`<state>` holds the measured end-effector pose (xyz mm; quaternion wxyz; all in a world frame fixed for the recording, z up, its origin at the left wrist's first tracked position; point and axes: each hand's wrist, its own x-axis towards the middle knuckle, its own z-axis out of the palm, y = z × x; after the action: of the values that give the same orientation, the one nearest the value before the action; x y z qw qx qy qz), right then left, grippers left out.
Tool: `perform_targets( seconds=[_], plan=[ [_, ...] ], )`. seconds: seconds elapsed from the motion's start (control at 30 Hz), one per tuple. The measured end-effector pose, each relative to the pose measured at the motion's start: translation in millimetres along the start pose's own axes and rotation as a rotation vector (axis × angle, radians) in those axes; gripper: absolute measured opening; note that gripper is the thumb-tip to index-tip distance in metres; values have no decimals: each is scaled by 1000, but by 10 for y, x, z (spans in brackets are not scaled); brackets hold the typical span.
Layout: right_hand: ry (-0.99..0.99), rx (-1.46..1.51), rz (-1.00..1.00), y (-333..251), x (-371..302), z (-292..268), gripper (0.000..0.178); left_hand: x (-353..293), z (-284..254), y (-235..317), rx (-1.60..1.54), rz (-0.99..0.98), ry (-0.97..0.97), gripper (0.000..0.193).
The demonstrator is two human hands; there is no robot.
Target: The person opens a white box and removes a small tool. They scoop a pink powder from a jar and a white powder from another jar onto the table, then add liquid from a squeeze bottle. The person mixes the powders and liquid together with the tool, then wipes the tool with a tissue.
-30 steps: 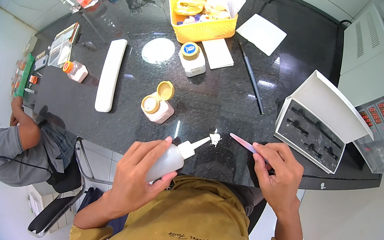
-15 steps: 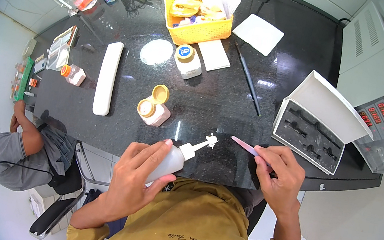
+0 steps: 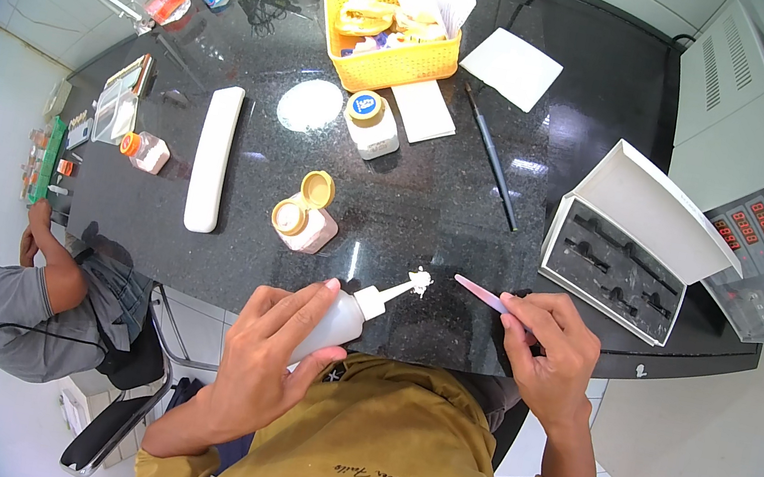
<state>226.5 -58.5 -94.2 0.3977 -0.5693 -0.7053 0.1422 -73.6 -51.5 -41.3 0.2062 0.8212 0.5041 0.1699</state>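
Our left hand (image 3: 267,351) is wrapped round the bottle (image 3: 338,322), fingers over the far side, thumb on the near side. Bottle tilts, nozzle (image 3: 393,294) pointing up-right to the white powder (image 3: 421,282); tip contact we can't tell. Our right hand (image 3: 553,353) pinches the pink stick (image 3: 482,294) near its back end, tip aimed left, apart from the powder.

Handling, our guess: bottle light, soft-walled, gives under a squeeze, maybe slick; best held round the body, not by the thin nozzle. Stick looks light and stiff; we'd pinch it at the back. Powder looks loose, scatters easily.

Edges: bottle and both hands sit close to the front edge of the counter (image 3: 407,212), so a slip could drop things toward our lap. Between nozzle and stick there's a narrow gap. Beyond the powder, dark counter runs up to the pen (image 3: 491,161), giving us room forward. Left side is tighter: the open jar (image 3: 314,233) stands near the bottle, flip lid up. The capped jar (image 3: 374,139) is further back. Box (image 3: 653,218) lies open near the right hand, limiting the rightward swing; machine (image 3: 724,99) behind it. Basket (image 3: 401,67) sits at the back.
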Motion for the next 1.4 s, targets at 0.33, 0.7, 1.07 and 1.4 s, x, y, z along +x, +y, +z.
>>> perform_targets(
  seconds=[0.33,0.7,1.07,1.4],
  plan=[
    [-147,41,43,-129,99,4,25,-61,59,-64,-108,-30,51,65],
    [-247,-32,-57,-195,150,91,23,-136,161,-51,-178,-109,107,64],
    [-256,-61,-140,-161,99,104,34,-132,156,-58,-178,-114,102,66],
    [-228,-60,-110,-130,105,96,33,-130,161,-68,-182,-110,105,66]
  ],
)
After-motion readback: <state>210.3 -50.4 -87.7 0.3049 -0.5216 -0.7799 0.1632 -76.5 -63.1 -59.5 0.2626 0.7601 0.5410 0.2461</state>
